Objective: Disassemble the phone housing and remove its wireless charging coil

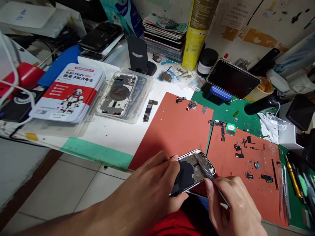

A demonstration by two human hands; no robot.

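My left hand (157, 180) is wrapped round a phone housing (185, 173), holding it tilted over the table's front edge. The housing lies opened, with a dark round charging coil and grey metal showing inside. In my right hand (233, 200) is a slim grey tool with a ribbed grip (208, 172), pinched between thumb and fingers. Its tip reaches into the upper part of the housing; what kind of tip it has I cannot make out. Small phone parts (238, 150) lie on the reddish mat (228, 164) beyond my right hand.
A logic board (147, 113) lies left of the reddish mat. Further left are another phone housing (119, 95) on a plastic box and a battery tin (71, 95). A phone (232, 78) leans at the back right, near a yellow can (197, 36). Screwdrivers (294, 177) lie far right.
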